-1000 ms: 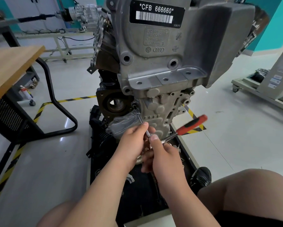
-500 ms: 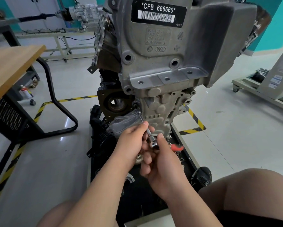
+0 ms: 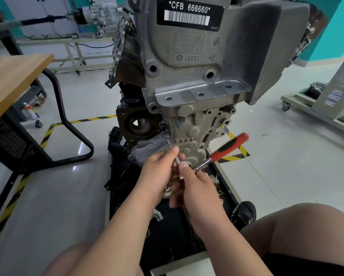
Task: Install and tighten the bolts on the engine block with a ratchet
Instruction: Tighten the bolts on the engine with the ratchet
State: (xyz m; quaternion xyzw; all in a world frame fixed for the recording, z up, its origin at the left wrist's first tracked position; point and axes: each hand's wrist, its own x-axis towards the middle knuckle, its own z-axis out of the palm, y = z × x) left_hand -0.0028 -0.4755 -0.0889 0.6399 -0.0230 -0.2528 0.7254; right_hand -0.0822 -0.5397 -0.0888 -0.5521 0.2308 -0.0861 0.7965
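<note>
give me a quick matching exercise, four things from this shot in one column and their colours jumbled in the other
Things:
1. ratchet handle
2. table
3. floor tape
4. engine label

Colours:
a. yellow and black stripes
b. black with white print
c. wood brown
d. red and black

Pairs: 1-d, 2-c, 3-a, 4-b

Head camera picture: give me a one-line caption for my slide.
Left hand pinches the extension bar, right hand holds the red-handled ratchet, at the engine block.
</note>
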